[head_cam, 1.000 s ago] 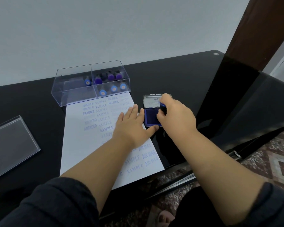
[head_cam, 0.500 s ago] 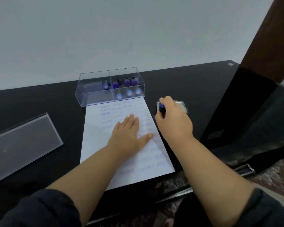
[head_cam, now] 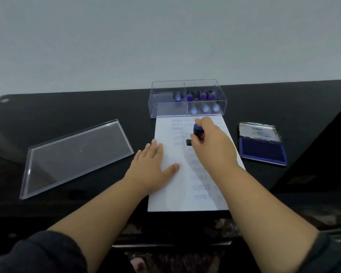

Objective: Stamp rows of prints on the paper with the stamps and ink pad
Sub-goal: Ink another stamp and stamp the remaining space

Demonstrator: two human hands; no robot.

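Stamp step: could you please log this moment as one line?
right hand: holds stamp over paper | left hand: flat on paper | ink pad: open, right of paper

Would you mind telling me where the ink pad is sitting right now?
In the head view, the ink pad lies open on the black table, just right of the paper and beyond the right hand.
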